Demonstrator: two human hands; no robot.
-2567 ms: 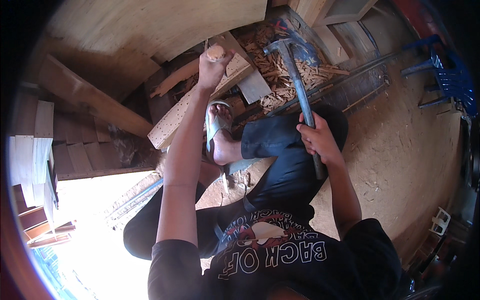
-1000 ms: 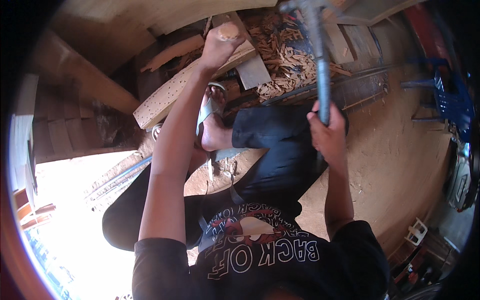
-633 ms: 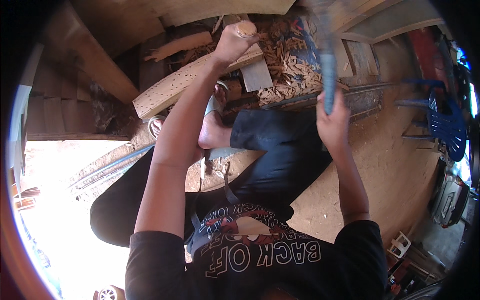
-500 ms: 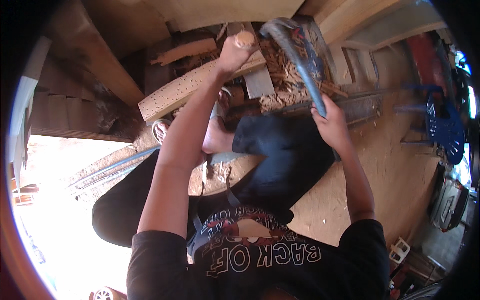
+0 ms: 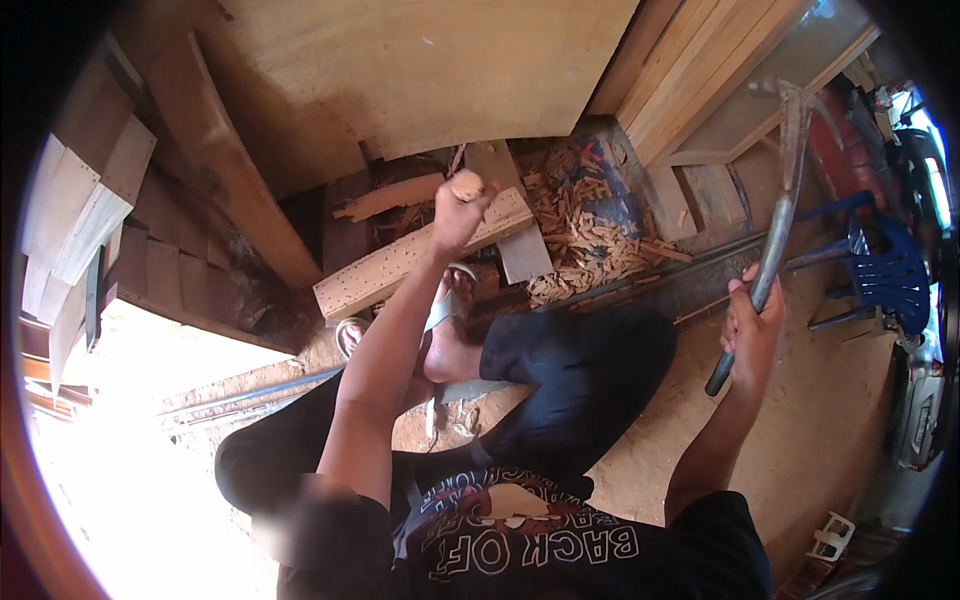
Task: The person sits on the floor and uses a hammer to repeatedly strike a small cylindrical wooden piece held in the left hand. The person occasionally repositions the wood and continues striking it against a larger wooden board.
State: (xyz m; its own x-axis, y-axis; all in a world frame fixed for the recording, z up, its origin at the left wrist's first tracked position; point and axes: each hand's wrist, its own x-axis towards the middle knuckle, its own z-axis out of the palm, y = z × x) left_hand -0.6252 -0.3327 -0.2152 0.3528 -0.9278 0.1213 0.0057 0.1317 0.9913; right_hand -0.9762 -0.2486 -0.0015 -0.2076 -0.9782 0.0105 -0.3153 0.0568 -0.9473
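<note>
My left hand is closed round an upright wooden handle, seen from its round end, over the top of a pale wooden beam dotted with many small holes; the handle's lower end is hidden. My right hand grips the shaft of a metal claw hammer out to the right, its head raised near the doorframe. Wood chips lie heaped right of the beam, around a small grey board. My sandalled foot is just below the beam.
A large plywood panel stands ahead. Plank stacks are at the left, beside a sunlit opening. A wooden frame is at the upper right. A blue plastic chair and part of a vehicle are at the right.
The view has tilted, so the scene sits lower. My right hand has swung the hammer out rightward, away from my left hand, which still grips the handle over the beam.
</note>
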